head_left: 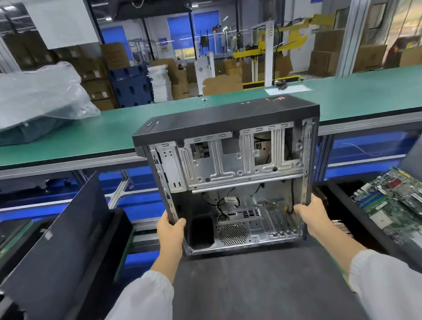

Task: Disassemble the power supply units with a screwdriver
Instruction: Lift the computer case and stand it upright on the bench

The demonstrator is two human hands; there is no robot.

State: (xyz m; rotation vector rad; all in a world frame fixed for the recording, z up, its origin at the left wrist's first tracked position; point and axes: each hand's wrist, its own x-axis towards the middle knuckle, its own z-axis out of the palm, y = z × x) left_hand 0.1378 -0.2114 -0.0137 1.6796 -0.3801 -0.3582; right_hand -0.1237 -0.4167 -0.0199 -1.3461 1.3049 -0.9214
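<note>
Green bench [346, 100]: plastic-wrapped bundle [33, 99] left, small parts far edge.

**Around my workplace**

In front of me runs a long green bench [346, 100]. On its left end lies a crumpled plastic bag [35, 94] over something dark. Below, on my left, a black side panel [64, 224] stands tilted. On my right, green circuit boards [393, 201] lie piled in a bin. Behind the glass I see stacked cardboard boxes [99, 87] and a yellow machine [273, 45].
</note>
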